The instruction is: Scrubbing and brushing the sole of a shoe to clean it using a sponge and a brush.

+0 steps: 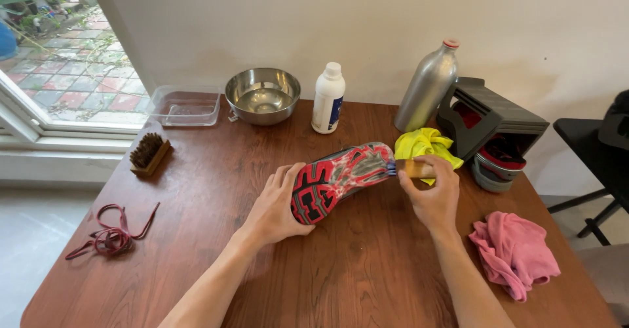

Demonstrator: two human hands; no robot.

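The left hand [275, 207] is gripping the light, bendy shoe [341, 178] sole-up by its heel, the right hand [432, 197] at three o'clock pinching a small brush [413, 168] against the toe.

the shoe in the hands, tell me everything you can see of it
The shoe is a sports shoe turned sole up, lying slantwise on the wooden table. Its rubbery tread is red, black and grey, with pale smears along the middle. The left hand grips the wider end nearer the person. The right hand presses a small wooden-handled brush against the far end. Its upper is hidden.
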